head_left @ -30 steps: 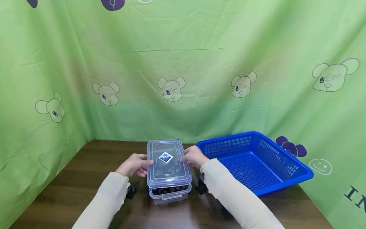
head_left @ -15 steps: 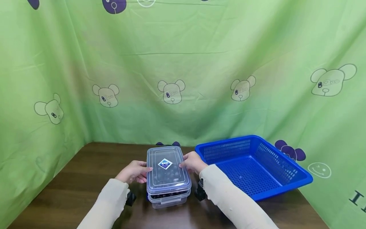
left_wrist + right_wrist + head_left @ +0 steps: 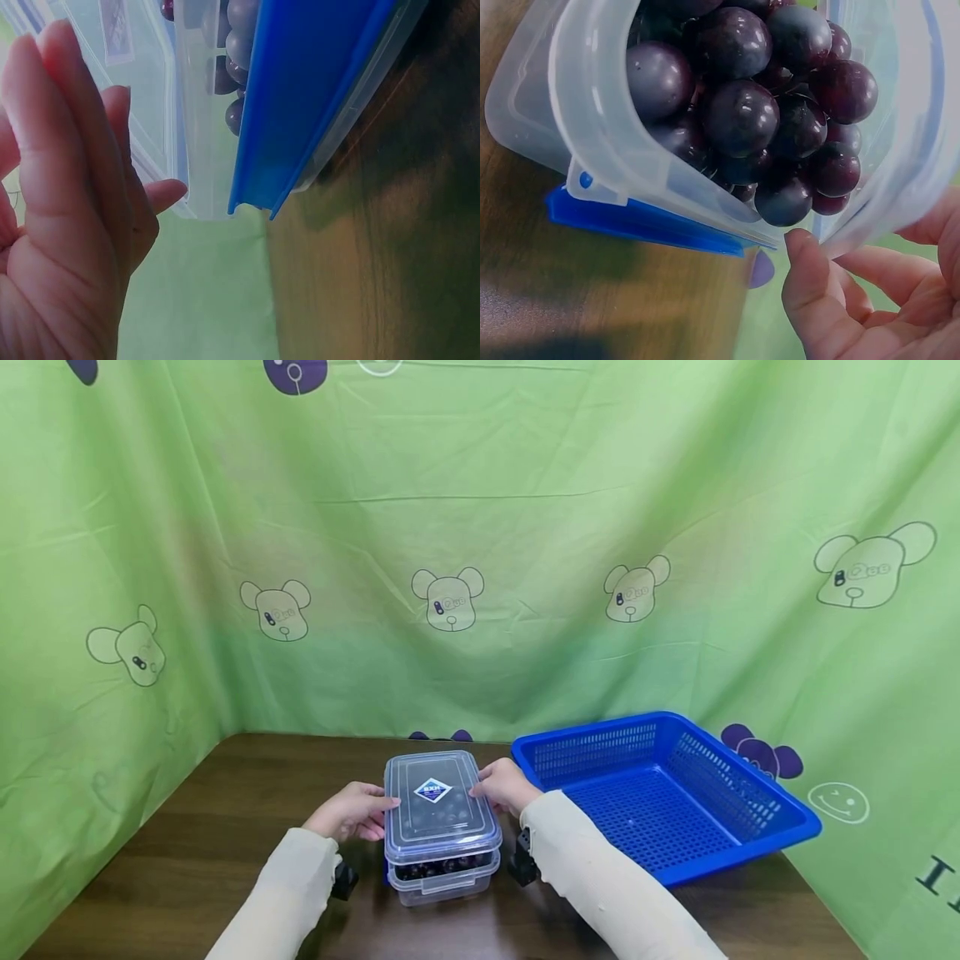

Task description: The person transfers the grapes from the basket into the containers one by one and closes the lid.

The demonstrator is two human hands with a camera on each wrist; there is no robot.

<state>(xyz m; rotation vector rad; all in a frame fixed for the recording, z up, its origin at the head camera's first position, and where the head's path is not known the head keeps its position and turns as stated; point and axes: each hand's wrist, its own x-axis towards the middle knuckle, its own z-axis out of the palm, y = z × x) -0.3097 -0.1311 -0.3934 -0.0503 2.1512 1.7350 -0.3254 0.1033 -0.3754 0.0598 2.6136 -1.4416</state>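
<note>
A clear lid (image 3: pixel 442 822) with a blue-and-white diamond sticker lies over a clear plastic container (image 3: pixel 442 888) of dark grapes (image 3: pixel 742 116). Its front edge stands above the container's rim, and grapes show in the gap. My left hand (image 3: pixel 351 812) holds the lid's left edge, thumb on top; in the left wrist view its other fingers reach along the side. On the opposite edge, my right hand (image 3: pixel 510 785) pinches the lid with its thumb above. A blue locking flap (image 3: pixel 307 90) hangs down the container's left side, another blue flap (image 3: pixel 645 229) down its right.
A blue perforated plastic basket (image 3: pixel 750 852) stands to the right on the brown wooden table (image 3: pixel 187 852), close to my right forearm. Behind the table hangs a green curtain (image 3: pixel 525 677) printed with bear heads.
The lid's front edge came down toward the rim half a second ago and is now a little higher again, showing more grapes. Both hands keep their places on the lid. The view tilted slightly.
</note>
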